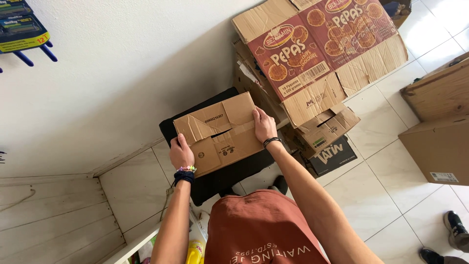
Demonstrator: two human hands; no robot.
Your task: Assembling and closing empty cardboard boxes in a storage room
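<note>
I hold a flattened carton (221, 133) with both hands, above a black seat (229, 176) that stands on the tiled floor (391, 195) just beside the white wall (122, 73).

My left hand (181, 153) clamps the carton's near-left corner, thumb on top, the other fingers hidden beneath. My right hand (264, 125) lies over the right edge, fingers wrapped round it, thumb side on the upper face. Both hands are closed on the board; neither is spread free.

Handling note: the grip is at two opposite ends, which keeps the sheet level. I judge it best to keep the thumbs pressing flat and hold near the folds, since the loose flaps would otherwise sag or swing open.

Carton: plain brown corrugated board, collapsed nearly flat, lying slantwise. Flaps overlap on the upper face, with a dark slot between them near the middle. Creased and scuffed, one flap edge torn. Small black print marks on two panels.

Surroundings: to my right, just beyond the carton, a stack (312, 112) of more flattened cartons leans on the wall, topped by a big red-printed box sheet (322, 44). Further right, well apart, stand two closed brown boxes (439, 122). Another person's dark shoes (452, 234) show at the lower right corner.
</note>
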